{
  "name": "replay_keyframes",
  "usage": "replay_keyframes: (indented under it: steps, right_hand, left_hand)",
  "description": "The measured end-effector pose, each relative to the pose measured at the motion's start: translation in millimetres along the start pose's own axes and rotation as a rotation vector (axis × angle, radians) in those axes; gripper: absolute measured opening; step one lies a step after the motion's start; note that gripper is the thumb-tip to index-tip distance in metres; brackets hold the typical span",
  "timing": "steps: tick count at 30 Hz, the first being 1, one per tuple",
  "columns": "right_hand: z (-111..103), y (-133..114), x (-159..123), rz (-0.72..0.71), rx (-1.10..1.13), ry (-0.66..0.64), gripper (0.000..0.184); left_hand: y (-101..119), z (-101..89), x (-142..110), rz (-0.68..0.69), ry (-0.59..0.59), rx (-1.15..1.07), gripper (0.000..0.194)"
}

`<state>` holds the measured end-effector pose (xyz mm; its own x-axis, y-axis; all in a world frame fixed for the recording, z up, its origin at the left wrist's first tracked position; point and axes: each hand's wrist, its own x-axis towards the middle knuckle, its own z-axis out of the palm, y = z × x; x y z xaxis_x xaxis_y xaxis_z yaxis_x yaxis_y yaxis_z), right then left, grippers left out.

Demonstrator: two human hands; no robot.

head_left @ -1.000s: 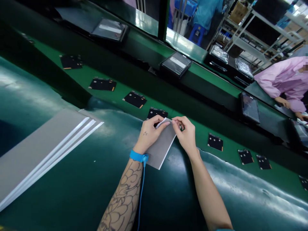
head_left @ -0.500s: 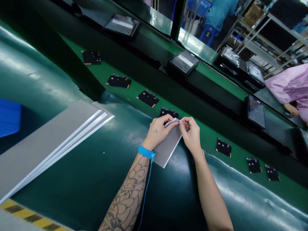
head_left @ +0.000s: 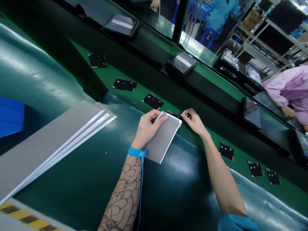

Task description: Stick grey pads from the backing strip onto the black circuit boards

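Factory line: a green belt (head_left: 240, 160) runs past a dark green worktop (head_left: 173, 195), with black panels (head_left: 152, 101) spaced along it (the screens on the far belt are too glary to read). Left hand (head_left: 146, 128) lies on a grey sheet (head_left: 163, 138), its fingers (head_left: 156, 117) together and flat across the near corner, apparently pinning the sheet so it can't slide. Right hand (head_left: 193, 121) is at the far corner, its fingers (head_left: 185, 114) pinched together; can't tell if they hold anything. The sheet sits just under the fingers of both hands, its far edge at a black panel (head_left: 173, 114). Well left of the fingers, a stack of grey sheets (head_left: 48, 144) lies on the worktop. A blue wrist strap (head_left: 136, 152) circles the left wrist, probably for static. A co-worker's pink sleeve (head_left: 284, 86) shows far right.
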<state>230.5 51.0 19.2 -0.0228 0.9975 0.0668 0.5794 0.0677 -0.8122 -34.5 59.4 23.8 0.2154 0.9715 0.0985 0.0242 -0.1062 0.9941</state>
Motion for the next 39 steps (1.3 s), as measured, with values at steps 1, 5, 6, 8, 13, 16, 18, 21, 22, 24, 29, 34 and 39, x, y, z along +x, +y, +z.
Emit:
replay_keyframes:
  steps: [1, 5, 6, 8, 13, 16, 18, 21, 22, 24, 29, 34, 39]
  right_hand:
    - [0.1, 2.3, 3.6, -0.007, -0.020, -0.019, 0.034]
    - [-2.9, 8.3, 11.0, -0.021, -0.105, -0.109, 0.026]
    - [-4.0, 9.4, 11.1, -0.021, -0.124, -0.124, 0.025]
    - [-6.0, 11.3, 9.5, -0.013, -0.148, -0.135, 0.024]
    - [-8.0, 14.1, 1.0, 0.002, -0.154, -0.138, 0.024]
    - [-8.9, 13.9, -2.8, 0.002, -0.151, -0.137, 0.024]
    - [-9.6, 13.4, -4.4, -0.003, -0.157, -0.133, 0.024]
    - [-10.4, 13.5, -6.2, -0.028, -0.178, -0.110, 0.021]
    - [-10.5, 13.7, -6.8, -0.031, -0.180, -0.085, 0.019]
    - [-10.0, 13.5, -8.2, -0.002, -0.140, -0.002, 0.021]
    - [1.2, -8.6, -15.4, 0.053, 0.141, 0.293, 0.028]
    - [26.4, -55.0, -24.6, -0.147, 0.145, 0.222, 0.022]
    - [44.9, -64.9, -26.8, -0.150, 0.167, 0.192, 0.019]
  left_hand:
    - [-1.1, -1.9, 0.7, 0.002, 0.083, -0.013, 0.027]
    - [-7.0, -5.4, 3.7, 0.040, 0.325, -0.004, 0.027]
    - [-8.2, -5.6, 4.1, 0.041, 0.352, 0.007, 0.026]
    - [-9.9, -5.7, 4.5, 0.037, 0.383, 0.024, 0.027]
    - [-10.0, -4.5, 3.8, 0.038, 0.394, 0.012, 0.027]
    - [-8.9, -2.9, 3.6, 0.033, 0.381, 0.029, 0.027]
    - [-8.7, -2.0, 3.8, 0.030, 0.362, 0.053, 0.027]
    - [-10.0, -1.6, 4.1, 0.031, 0.331, 0.063, 0.026]
    - [-10.6, -1.6, 4.1, 0.033, 0.315, 0.057, 0.026]
    - [-11.7, -1.6, 4.1, 0.039, 0.279, 0.046, 0.025]
    - [-10.0, 1.3, 2.8, 0.053, 0.137, 0.029, 0.022]
    - [-5.8, 4.0, 1.2, 0.083, -0.011, 0.045, 0.019]
    - [-5.0, 4.9, 0.9, 0.123, -0.040, 0.112, 0.016]
